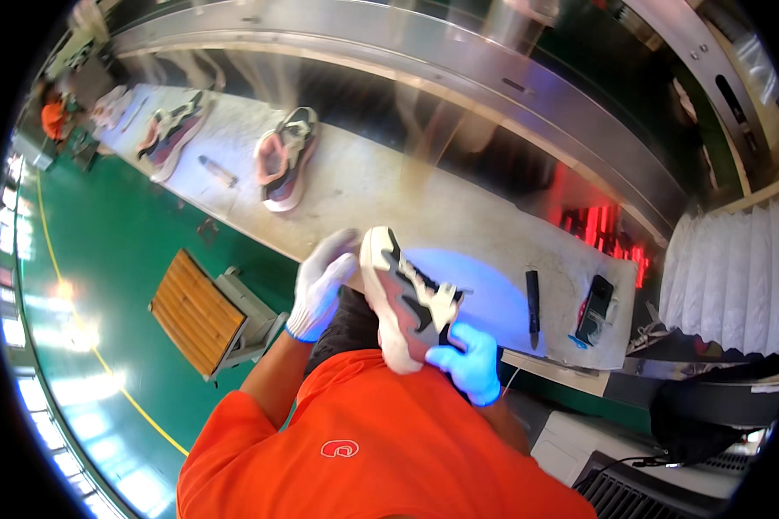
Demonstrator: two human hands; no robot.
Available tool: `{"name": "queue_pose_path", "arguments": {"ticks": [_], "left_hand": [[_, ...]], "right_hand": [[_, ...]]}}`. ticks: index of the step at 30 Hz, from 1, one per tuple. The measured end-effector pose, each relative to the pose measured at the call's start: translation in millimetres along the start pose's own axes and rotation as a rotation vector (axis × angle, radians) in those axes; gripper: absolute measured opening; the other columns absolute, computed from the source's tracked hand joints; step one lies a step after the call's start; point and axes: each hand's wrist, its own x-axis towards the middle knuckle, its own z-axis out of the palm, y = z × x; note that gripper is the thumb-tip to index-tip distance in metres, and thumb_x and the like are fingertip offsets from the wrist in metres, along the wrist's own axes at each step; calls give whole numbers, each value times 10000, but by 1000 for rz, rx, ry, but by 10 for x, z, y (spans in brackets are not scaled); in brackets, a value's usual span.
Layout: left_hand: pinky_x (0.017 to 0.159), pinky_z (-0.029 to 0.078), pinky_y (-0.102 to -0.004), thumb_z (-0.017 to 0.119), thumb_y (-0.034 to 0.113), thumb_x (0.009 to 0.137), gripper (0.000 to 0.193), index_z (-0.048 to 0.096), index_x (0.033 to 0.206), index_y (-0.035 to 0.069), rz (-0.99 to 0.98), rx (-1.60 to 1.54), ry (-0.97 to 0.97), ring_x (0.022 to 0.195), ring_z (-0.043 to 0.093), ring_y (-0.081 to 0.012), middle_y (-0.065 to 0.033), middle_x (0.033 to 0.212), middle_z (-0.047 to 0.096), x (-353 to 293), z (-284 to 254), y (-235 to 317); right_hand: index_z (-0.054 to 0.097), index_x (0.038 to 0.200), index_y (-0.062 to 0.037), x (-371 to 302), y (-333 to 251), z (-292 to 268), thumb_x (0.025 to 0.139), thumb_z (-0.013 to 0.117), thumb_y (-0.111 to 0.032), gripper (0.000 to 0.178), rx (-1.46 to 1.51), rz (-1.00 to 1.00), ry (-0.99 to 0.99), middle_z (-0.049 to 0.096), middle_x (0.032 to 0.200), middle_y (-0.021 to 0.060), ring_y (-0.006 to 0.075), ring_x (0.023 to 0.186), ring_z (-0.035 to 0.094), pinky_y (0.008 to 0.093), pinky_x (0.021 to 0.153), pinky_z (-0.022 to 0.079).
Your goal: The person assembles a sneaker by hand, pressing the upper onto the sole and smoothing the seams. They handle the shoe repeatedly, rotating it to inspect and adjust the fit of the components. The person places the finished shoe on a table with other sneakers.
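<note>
here, in the head view, the left hand [322, 285] in a white knit glove is curled around the heel end of a white and black sneaker [404, 299], fingers wrapped on its far side, while the right hand [470, 362] in a blue-lit glove cups the toe end from below, fingers closed under it; the shoe hangs sole-up between both hands, just above the orange shirt [355, 441]. beyond the right hand a dark pen-like tool [533, 306] and a black phone [595, 308] lie on the grey work table [381, 186]. well past the left hand sits another sneaker [285, 157], and farther off one more [171, 131]. as a judgement, a steady two-handed grip and slow turning under the blue light would suit this best
</note>
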Motion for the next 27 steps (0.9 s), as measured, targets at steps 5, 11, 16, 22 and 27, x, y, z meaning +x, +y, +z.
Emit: {"name": "queue_pose_path", "arguments": {"ticks": [5, 11, 16, 22, 27], "left_hand": [[1236, 459, -407, 708, 385, 1091, 735, 521, 1612, -100, -54, -351, -175, 1449, 612, -279, -186, 1590, 631, -233, 183, 585], [1229, 490, -413, 792, 331, 1031, 763, 534, 1616, -85, -6, -324, -210, 1451, 621, -281, -172, 1597, 634, -492, 201, 928], [1224, 499, -427, 806, 198, 999, 699, 561, 1602, -59, 42, -282, -203, 1434, 634, -279, -158, 1581, 643, -497, 213, 918], [1192, 518, -398, 879, 122, 944, 757, 553, 1603, -60, 108, -120, -22, 1406, 631, -228, -167, 1537, 662, -484, 426, 828], [1110, 566, -375, 873, 136, 958, 638, 648, 1526, -44, 203, 279, 130, 1295, 694, -208, -191, 1438, 722, -303, 447, 631]], "right_hand": [[758, 904, -88, -246, -33, 163, 800, 983, -221, 282, -458, -550, -12, 623, 734, 81, 317, 622, 617, 401, 582, 495], [805, 993, -110, -319, 19, 85, 824, 962, -162, 236, -600, -677, 69, 767, 888, 92, 328, 694, 725, 410, 605, 562], [742, 872, -133, -204, 168, 78, 849, 925, -136, 185, -677, -862, 175, 624, 784, 85, 312, 614, 612, 436, 533, 469], [717, 887, -117, -122, 355, 122, 839, 928, -127, 217, -740, -822, 135, 655, 821, 102, 324, 627, 612, 456, 547, 482], [726, 918, -106, 30, 156, 160, 863, 916, -152, 203, -755, -809, 71, 669, 828, 109, 328, 645, 641, 468, 557, 495]]}}
